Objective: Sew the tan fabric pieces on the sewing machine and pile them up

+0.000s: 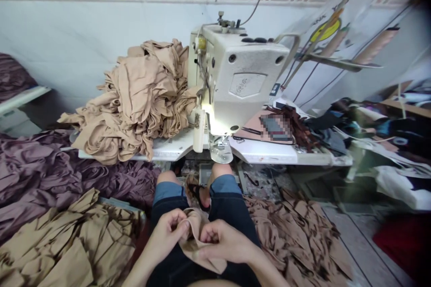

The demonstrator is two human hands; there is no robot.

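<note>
A small tan fabric piece (210, 263) is held over my lap, folded or curled between my two hands. My left hand (170, 231) pinches its left edge, fingers closed. My right hand (225, 240) grips the other side with thumb and curled fingers. Beyond my knees stands a white sewing machine (244, 65) with its work light on; its presser foot area and rounded arm end (222, 152) face me. No fabric is visible under the needle.
A heap of tan fabric pieces (141, 94) covers the table left of the machine. Purple cloth (30, 170) and khaki cloth (84, 242) lie low at left, brown cloth (299, 237) on the floor at right. Scissors-like black tools (252, 131) and thread cones (377, 45) are right.
</note>
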